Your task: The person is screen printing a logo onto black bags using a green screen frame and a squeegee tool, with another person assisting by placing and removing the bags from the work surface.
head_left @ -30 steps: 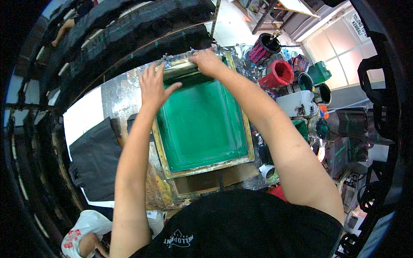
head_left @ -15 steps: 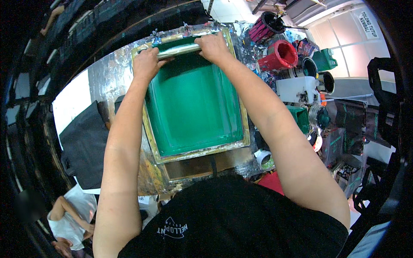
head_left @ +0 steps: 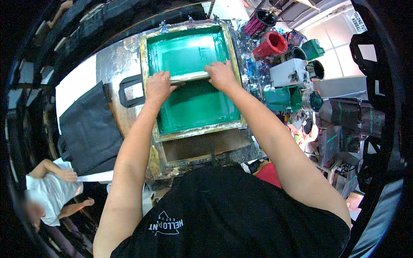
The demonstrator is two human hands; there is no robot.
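Note:
Both my hands are closed on a squeegee [head_left: 189, 77] with a pale bar, laid crosswise over a printing screen. My left hand [head_left: 159, 87] grips its left end and my right hand [head_left: 223, 76] its right end. The screen frame [head_left: 202, 133] is wooden, worn and yellowish. Green ink [head_left: 185, 51] covers the mesh inside it, on both the far and near sides of the bar. The squeegee's blade edge is hidden under the bar and my fingers. A black strap handle [head_left: 131, 91] pokes out from under the frame's left side.
Black fabric bags [head_left: 92, 129] lie on the stained table's left. Small clamps [head_left: 190, 21] line the screen's far edge. Paint tubs, including a red bucket [head_left: 273, 44], a white container [head_left: 289, 72] and a green container [head_left: 278, 99], crowd the right. A person in white [head_left: 53, 187] is at lower left.
My hands have drawn the squeegee from the screen's far end toward me, to about its middle. Green mesh now shows beyond the bar. The person at lower left has shifted.

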